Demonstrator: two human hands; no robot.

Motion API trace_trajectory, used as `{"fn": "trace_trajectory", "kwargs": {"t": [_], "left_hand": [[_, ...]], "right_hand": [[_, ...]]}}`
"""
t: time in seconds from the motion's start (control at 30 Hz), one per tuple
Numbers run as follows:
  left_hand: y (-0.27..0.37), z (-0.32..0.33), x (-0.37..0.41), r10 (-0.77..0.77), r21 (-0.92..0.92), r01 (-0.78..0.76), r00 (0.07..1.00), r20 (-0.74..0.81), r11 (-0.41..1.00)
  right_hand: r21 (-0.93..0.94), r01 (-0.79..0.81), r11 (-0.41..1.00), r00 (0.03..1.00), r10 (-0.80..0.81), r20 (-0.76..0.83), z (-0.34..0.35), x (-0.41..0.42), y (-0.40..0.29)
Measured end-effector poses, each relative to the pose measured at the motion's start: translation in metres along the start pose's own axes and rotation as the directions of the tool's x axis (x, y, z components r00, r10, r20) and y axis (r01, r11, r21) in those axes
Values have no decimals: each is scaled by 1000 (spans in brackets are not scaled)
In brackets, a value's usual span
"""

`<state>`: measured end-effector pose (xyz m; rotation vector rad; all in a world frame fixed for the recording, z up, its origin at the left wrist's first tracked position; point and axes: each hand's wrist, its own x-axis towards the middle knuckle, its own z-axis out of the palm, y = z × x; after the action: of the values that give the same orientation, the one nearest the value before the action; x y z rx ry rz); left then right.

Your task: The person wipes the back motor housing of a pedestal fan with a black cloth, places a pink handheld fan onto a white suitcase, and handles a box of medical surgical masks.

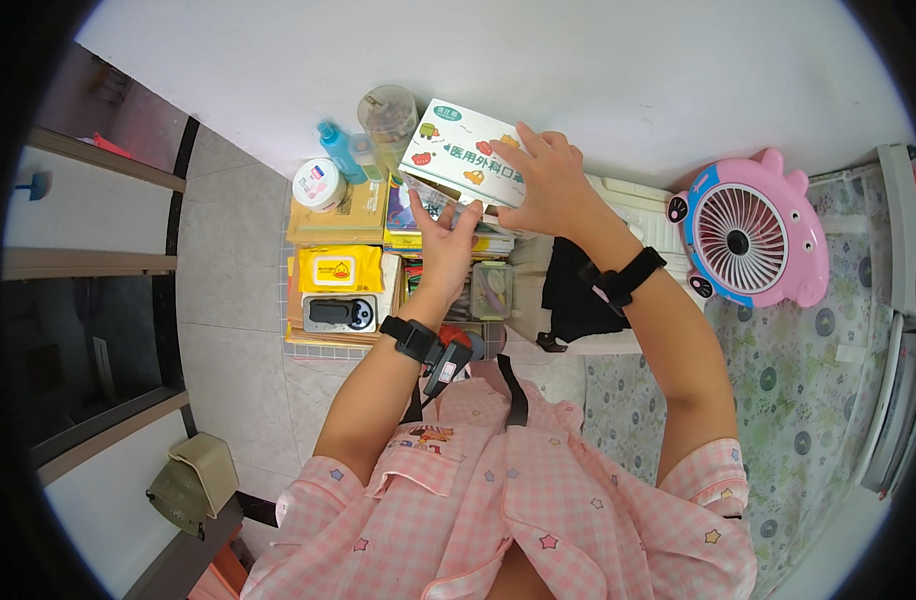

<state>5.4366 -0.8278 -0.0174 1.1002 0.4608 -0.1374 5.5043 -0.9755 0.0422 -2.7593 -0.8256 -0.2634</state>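
Note:
A white cardboard box of face masks [465, 154], printed with small cartoon pictures and writing, is tilted above a stack of books by the wall. My right hand [551, 180] grips its right end, fingers over the top and thumb at the lower edge. On the near side, my left hand [444, 244] has its thumb and forefinger spread against the box's front face. Part of that face is dark and looks like an opening; what is inside cannot be made out. Beneath the box lie books [401, 241], partly hidden by my left hand.
Left of the box stand a clear canister [387, 116], a blue bottle [343, 152] and a white lidded jar [320, 185]. Nearer are yellow wipes [340, 269], a metal tray [341, 313] and a clear plastic box [491, 291]. At right are black cloth [581, 292] and a pink fan [743, 232].

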Motion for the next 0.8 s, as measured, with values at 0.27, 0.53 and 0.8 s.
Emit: {"fn": "trace_trajectory", "kwargs": {"t": [0.27, 0.53, 0.8], "left_hand": [[3, 5, -4, 21, 3, -20, 999, -30, 1000], [-2, 2, -3, 70, -62, -72, 997, -38, 995], [4, 2, -4, 67, -56, -68, 997, -25, 996]], "right_hand": [[-1, -64, 998, 998, 64, 16, 0, -5, -9], [-143, -42, 989, 999, 44, 11, 7, -5, -9], [330, -130, 935, 981, 73, 179, -40, 16, 0]]}}
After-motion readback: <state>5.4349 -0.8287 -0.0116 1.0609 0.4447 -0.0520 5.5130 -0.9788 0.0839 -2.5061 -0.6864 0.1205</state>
